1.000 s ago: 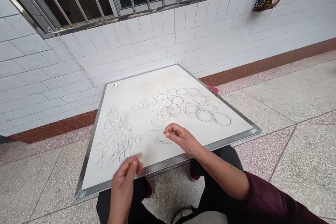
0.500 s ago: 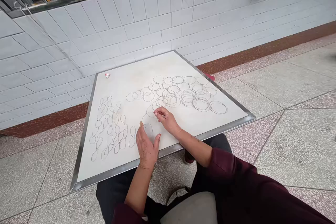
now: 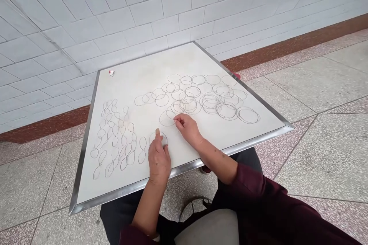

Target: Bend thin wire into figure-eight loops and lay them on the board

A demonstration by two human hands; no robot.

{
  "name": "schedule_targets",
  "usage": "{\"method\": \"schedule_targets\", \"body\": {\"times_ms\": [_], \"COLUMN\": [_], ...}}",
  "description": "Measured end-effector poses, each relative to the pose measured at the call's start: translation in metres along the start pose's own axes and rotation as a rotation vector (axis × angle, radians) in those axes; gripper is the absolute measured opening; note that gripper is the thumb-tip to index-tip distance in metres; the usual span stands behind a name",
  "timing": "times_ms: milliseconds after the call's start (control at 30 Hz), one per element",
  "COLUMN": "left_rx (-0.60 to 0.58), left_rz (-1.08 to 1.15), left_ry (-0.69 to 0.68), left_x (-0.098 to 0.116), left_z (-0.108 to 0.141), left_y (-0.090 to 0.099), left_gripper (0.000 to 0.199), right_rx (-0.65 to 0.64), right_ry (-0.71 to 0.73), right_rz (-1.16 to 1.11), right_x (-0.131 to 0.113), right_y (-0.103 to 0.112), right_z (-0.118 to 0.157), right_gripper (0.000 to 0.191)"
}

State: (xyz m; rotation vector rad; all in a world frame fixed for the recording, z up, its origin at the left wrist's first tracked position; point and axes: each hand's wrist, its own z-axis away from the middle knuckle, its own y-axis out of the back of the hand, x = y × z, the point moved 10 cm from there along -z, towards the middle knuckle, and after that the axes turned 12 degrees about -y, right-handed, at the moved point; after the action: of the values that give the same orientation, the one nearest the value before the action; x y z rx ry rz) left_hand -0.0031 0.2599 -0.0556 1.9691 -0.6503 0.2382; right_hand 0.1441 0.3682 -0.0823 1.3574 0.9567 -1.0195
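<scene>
Thin dark wire rings [image 3: 227, 111] lie overlapping on the white table [image 3: 138, 61], from its middle to the right. Twisted figure-eight wire loops [image 3: 100, 164] are spread over the left side. My left hand [image 3: 159, 159] is near the front edge beside a loop, its thumb and fingers brought close together; what they hold, if anything, is too small to make out. To its right, my right hand [image 3: 188, 128] has thumb and forefinger pinched on a wire ring [image 3: 164, 118] at the near side of the pile.
A small red and white object [image 3: 111, 73] sits at the table's far left corner. A metal rim [image 3: 184, 167] borders the table, which stands against a white tiled wall. My legs are under the front edge.
The camera view has tilted down and closer. My left hand's thumb has moved in toward its fingers, by the loop. My right hand remains pinched, slightly farther from the left hand.
</scene>
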Motion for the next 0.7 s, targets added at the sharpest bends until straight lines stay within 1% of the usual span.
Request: {"method": "schedule_targets", "body": {"times_ms": [100, 200, 267, 333, 400, 467, 533, 600, 633, 700], "left_rx": [0.011, 0.021, 0.036, 0.083, 0.154, 0.186, 0.270, 0.350, 0.372, 0.385], "left_rz": [-0.027, -0.034, -0.054, -0.092, -0.167, -0.237, -0.333, -0.412, -0.429, -0.374], "left_ry": [0.009, -0.079, -0.127, -0.137, -0.087, 0.001, 0.116, 0.196, 0.227, 0.311], "left_x": [-0.003, 0.003, 0.004, -0.001, -0.015, -0.033, -0.052, -0.067, -0.073, -0.091], "left_z": [-0.004, -0.002, 0.007, 0.022, 0.043, 0.065, 0.086, 0.101, 0.105, 0.110], "left_y": [0.007, 0.018, 0.030, 0.046, 0.066, 0.082, 0.101, 0.117, 0.122, 0.125], "left_gripper": [0.067, 0.062, 0.057, 0.049, 0.036, 0.024, 0.021, 0.019, 0.019, 0.026], "right_rx": [0.014, -0.017, -0.078, -0.095, -0.119, -0.128, -0.128, -0.140, -0.165, -0.228], "right_ry": [-0.045, -0.120, -0.178, -0.212, -0.237, -0.243, -0.207, -0.153, -0.135, -0.114], "right_rz": [0.034, 0.026, -0.019, -0.052, -0.061, -0.080, -0.114, -0.152, -0.167, -0.217], "right_x": [0.005, 0.013, 0.019, 0.022, 0.023, 0.021, 0.015, 0.006, 0.002, -0.004], "right_y": [0.013, 0.025, 0.027, 0.031, 0.032, 0.032, 0.033, 0.037, 0.039, 0.045], "right_z": [-0.003, -0.007, -0.009, -0.011, -0.011, -0.008, 0.000, 0.013, 0.022, 0.040], "right_gripper": [0.015, 0.013, 0.013, 0.013, 0.011, 0.011, 0.011, 0.010, 0.011, 0.012]}}
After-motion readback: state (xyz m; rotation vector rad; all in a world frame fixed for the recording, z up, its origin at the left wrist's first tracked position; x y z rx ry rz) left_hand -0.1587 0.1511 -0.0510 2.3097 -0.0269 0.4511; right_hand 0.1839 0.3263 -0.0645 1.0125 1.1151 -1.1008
